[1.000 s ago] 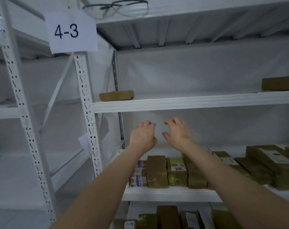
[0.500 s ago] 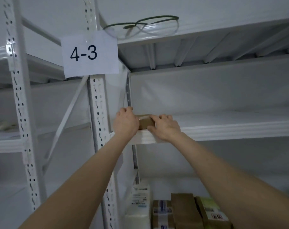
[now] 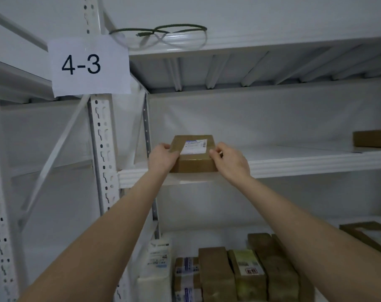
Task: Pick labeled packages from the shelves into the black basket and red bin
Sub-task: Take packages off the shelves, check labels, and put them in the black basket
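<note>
A small brown cardboard package [image 3: 194, 156] with a white label on top sits tilted at the front left edge of the upper white shelf [image 3: 305, 163]. My left hand [image 3: 162, 158] grips its left side and my right hand [image 3: 230, 161] grips its right side. The front face of the box overhangs the shelf lip. The black basket and red bin are out of view.
A paper sign reading 4-3 [image 3: 88, 66] hangs on the white upright [image 3: 101, 136]. Safety glasses [image 3: 161, 37] lie on the top shelf. Another brown box [image 3: 372, 138] sits far right. Several packages [image 3: 231, 273] stand on the lower shelf.
Both hands rose from the lower shelf level to the upper shelf, closed around the small box and drew it forward to the shelf edge, tilting it so its label shows.
</note>
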The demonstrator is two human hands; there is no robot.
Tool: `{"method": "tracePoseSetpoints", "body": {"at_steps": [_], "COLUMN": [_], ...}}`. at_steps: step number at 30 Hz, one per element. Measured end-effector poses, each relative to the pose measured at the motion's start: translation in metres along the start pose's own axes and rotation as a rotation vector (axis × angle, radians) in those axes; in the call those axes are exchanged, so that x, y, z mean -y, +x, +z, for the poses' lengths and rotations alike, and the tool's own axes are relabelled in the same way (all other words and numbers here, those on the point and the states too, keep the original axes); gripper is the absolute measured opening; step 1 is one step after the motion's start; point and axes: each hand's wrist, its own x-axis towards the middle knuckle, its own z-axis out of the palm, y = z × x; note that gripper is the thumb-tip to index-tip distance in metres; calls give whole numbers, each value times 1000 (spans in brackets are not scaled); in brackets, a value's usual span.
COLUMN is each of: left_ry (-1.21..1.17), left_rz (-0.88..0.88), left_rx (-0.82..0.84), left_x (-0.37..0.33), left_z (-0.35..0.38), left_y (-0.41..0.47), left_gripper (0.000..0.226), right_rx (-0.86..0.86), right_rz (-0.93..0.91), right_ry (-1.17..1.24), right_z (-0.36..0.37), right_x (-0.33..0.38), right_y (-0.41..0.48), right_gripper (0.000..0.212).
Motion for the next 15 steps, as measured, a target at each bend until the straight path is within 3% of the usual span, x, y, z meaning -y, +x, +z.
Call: {"method": "tracePoseSetpoints", "body": {"at_steps": [5,7,9,12,15], "left_ry": [-183,-261,-394,-473,-495], "left_rz": [-29,-74,-141,-229,-247], "left_rx": [27,91,214,306,360], "left_x": [-29,-35,-38,-38,-39], "left_z": [31,44,58,75,88], "left_y": [-67,-96,-127,-166,-197], "left_gripper": [60,66,69,62,47], "right_rx": [5,68,146,251,281], "right_rz": [298,417,536,607,634], "right_ry": [365,509,627,672,666], "right_z": [-51,-70,-88,-107,-120], "right_x": [-47,-68,-89,-121,-145], "right_y": [-37,-57,-79,-109,-137], "right_gripper": [15,46,59,44,45]}}
